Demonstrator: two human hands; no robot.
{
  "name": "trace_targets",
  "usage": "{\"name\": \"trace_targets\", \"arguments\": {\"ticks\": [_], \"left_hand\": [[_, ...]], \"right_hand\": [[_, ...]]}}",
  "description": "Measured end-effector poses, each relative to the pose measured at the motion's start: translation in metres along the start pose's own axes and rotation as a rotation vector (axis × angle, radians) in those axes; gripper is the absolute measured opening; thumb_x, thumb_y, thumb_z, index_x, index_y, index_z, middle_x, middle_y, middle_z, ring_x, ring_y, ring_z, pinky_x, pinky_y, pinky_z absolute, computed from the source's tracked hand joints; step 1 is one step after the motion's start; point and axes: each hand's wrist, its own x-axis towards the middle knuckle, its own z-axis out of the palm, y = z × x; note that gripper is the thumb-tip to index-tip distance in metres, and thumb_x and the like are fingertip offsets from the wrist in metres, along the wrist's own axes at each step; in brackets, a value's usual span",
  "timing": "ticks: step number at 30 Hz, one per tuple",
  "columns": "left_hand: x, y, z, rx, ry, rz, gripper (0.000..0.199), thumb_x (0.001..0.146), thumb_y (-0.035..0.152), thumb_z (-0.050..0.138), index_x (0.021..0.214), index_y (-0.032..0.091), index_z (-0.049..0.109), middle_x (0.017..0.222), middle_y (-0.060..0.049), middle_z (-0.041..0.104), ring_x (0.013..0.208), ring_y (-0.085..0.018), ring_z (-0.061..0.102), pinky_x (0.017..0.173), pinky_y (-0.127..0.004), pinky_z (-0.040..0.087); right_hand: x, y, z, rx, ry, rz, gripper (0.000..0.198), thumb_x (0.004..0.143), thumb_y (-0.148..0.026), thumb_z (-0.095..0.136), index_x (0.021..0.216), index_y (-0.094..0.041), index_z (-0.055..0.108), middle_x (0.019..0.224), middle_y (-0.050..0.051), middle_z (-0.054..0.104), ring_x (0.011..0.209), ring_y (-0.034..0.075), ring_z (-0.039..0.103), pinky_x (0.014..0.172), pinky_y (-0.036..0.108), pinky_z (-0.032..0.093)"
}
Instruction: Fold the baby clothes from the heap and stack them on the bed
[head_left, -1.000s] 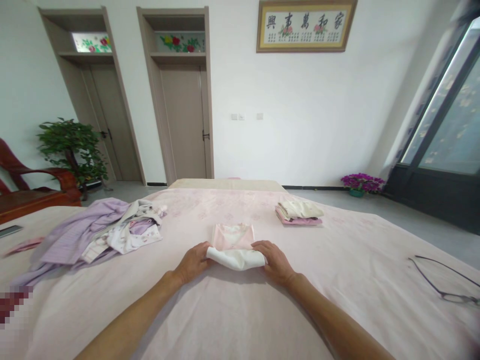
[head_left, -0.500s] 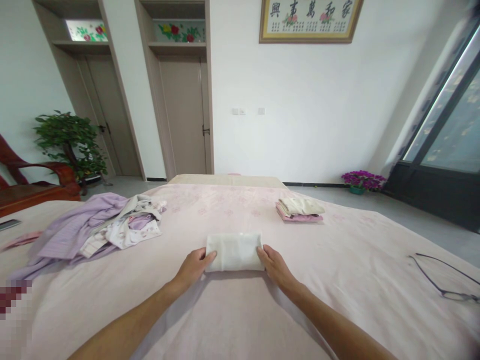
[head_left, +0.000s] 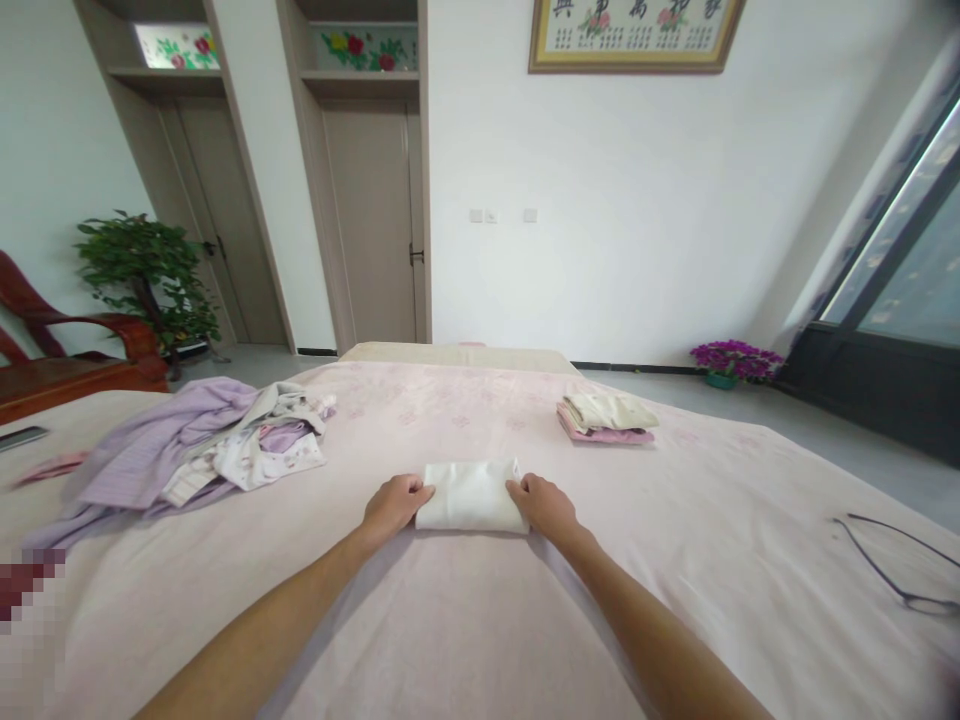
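Note:
A white cloth (head_left: 474, 498), folded into a flat rectangle, is in front of me, low over the pink bedspread (head_left: 465, 620). My left hand (head_left: 397, 502) pinches its left end, the thumb on top and the fingers behind. At the right end, my right hand (head_left: 546, 505) grips it in the same way. Whether the cloth is a garment I cannot tell. Beyond it on the right lies a small stack of folded clothes (head_left: 606, 418), cream on top and pink below.
A loose heap of clothes (head_left: 187, 440), lilac, grey and white, lies to the left. Near it are a phone (head_left: 22, 437) and a pink cloth piece (head_left: 56, 467). Eyeglasses (head_left: 900, 585) rest at the right. A wooden chair (head_left: 82, 350) stands beyond the left edge.
Both hands still hold the white cloth; its far edge and corners have shifted slightly and the right hand grips a bit farther in. The whole view has tilted a little.

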Motion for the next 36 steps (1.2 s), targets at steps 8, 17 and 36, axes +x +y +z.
{"name": "trace_targets", "arguments": {"ticks": [8,17,36], "left_hand": [[0.027,0.008,-0.006,-0.214,-0.077,-0.123,0.067,0.066,0.054,0.068,0.114,0.010,0.052,0.091,-0.008,0.067,0.068,-0.017,0.061,0.056,-0.024,0.039],[0.025,0.038,-0.020,-0.357,-0.247,-0.023,0.041,0.056,0.038,0.076,0.083,0.010,0.065,0.069,-0.004,0.064,0.059,-0.016,0.056,0.053,-0.026,0.038],[-0.065,-0.004,-0.020,-0.017,-0.063,0.681,0.048,0.066,-0.001,0.039,0.105,0.023,0.053,0.111,-0.004,0.056,0.099,-0.017,0.059,0.088,-0.027,0.045]], "right_hand": [[0.030,0.006,-0.017,0.242,-0.170,-0.022,0.057,0.073,-0.043,0.068,0.120,-0.015,0.052,0.098,0.010,0.067,0.065,0.014,0.062,0.054,0.024,0.042],[0.035,-0.001,-0.043,0.336,-0.371,-0.168,0.012,0.063,-0.021,0.068,0.069,-0.014,0.061,0.055,-0.002,0.055,0.050,0.010,0.049,0.046,0.021,0.037],[-0.052,0.044,-0.022,-0.032,0.050,-0.806,0.026,0.078,-0.004,0.041,0.092,-0.022,0.053,0.094,0.003,0.055,0.079,0.015,0.052,0.071,0.026,0.040]]}}
